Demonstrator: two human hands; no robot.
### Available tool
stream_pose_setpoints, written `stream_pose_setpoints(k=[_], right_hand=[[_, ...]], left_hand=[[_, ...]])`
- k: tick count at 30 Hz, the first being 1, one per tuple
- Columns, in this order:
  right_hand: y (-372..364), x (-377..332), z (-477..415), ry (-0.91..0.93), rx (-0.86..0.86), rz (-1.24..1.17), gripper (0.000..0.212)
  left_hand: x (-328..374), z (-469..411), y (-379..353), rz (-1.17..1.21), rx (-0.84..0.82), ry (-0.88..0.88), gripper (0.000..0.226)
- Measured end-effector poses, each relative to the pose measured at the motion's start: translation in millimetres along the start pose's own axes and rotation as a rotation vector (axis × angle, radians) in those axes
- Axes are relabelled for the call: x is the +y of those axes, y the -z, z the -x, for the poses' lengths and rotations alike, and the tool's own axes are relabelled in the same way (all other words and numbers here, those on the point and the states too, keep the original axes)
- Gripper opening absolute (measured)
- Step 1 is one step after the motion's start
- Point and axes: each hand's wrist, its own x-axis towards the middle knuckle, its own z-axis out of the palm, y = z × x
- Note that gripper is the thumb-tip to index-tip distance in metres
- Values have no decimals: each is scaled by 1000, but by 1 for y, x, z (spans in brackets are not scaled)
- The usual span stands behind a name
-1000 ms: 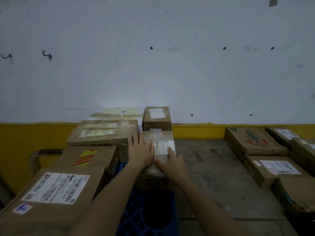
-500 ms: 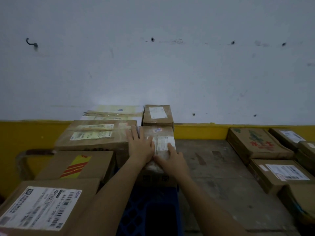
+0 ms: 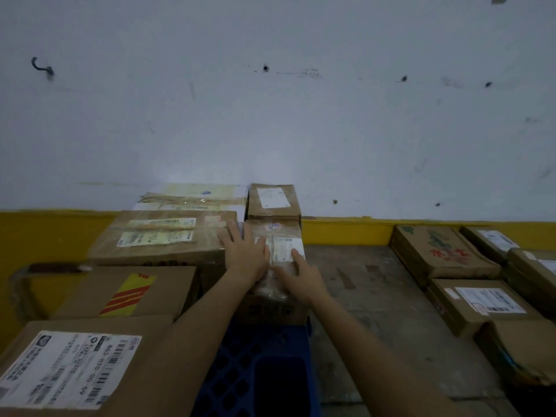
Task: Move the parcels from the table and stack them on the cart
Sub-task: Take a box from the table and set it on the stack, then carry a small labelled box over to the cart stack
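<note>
room: dim; white wall (image 3: 301,115) pocked with small dark holes, a dark hook (image 3: 42,67) far left, yellow band (image 3: 346,233) along the wall's base.
surface: blue plastic cart deck (image 3: 258,374) at near centre, partly bare; worn grey floor (image 3: 376,296) to its right.
change vs earlier: view has swung slightly left and up – hook sits further into frame; both hands lie on the same parcel as before, left hand shifted a little far-left over its edge.
cart, left to right: large box with white shipping label (image 3: 75,368) nearest; box with yellow-red sticker (image 3: 129,293) behind it; wide taped box (image 3: 162,239) further back; pale flat parcel (image 3: 192,198) against the wall; small box with white label (image 3: 273,201) at far centre.
task parcel: tape-wrapped parcel (image 3: 279,245) on the cart's right edge, just near of the small box, touching the wide taped box on its left.
left hand (image 3: 246,254): flat on the parcel's top left edge, fingers spread, tips reaching onto the wide taped box – pressing, not gripping.
right hand (image 3: 301,275): palm down on the parcel's near right top, fingers loosely extended, no grasp.
right side: printed carton (image 3: 442,254), labelled box (image 3: 481,305) and more boxes stacked at the far right edge – well apart from the cart.
obstruction: forearms hide the parcel's near top and part of the deck.
</note>
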Motion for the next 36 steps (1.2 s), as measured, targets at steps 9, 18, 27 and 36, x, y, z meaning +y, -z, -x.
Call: stream_pose_setpoints(k=[9,18,27,36], right_hand=[[44,22,24,157,14,-129,64],[97,68,59,354,3,298,64],[217,144,139,594,62,774,59],[338,245,189,558,324,649,53]], left_hand=[[-2,14,15,155,36,-14,47],[66,62,63,209,113,-44,47],[207,125,106,436,132,-113,46],[361,135,146,711,321,-306,44]])
